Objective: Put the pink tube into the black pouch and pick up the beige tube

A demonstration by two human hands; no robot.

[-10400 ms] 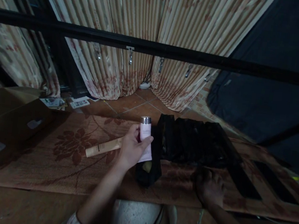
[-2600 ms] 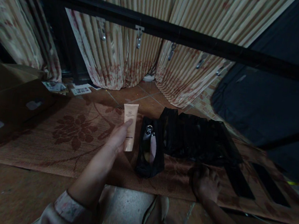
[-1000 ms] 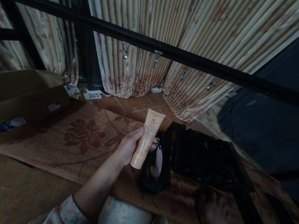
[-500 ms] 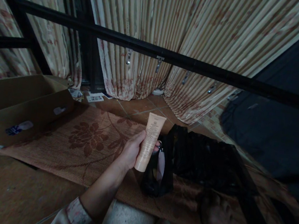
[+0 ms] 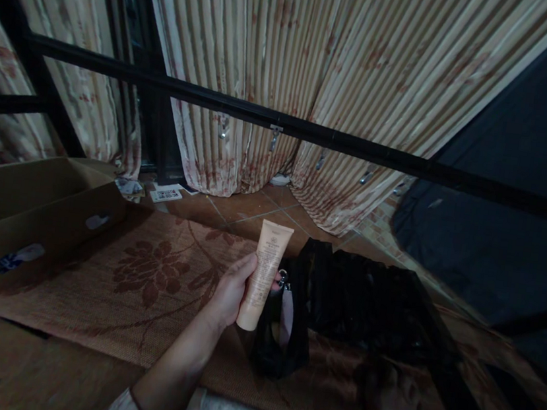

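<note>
My left hand (image 5: 230, 289) grips a beige cosmetic tube (image 5: 265, 270) and holds it upright above the mat, cap end down and crimped end up. Just right of it a small black pouch (image 5: 285, 356) lies open, with a pink tube (image 5: 287, 308) with a silver cap inside. The pouch joins a larger black folding organizer (image 5: 362, 296) spread over the mat. My right hand (image 5: 391, 406) rests palm down on the mat at the lower right, in deep shadow, holding nothing.
A brown floral mat (image 5: 144, 282) covers the tiled floor. An open cardboard box (image 5: 27, 221) stands at the left. A black metal bar (image 5: 312, 130) crosses in front of striped curtains (image 5: 271, 65). Dark cloth (image 5: 492, 212) hangs at the right.
The pink tube held earlier now lies in the pouch. My left hand picked the beige tube up off the mat and keeps it raised. My right hand stays on the mat.
</note>
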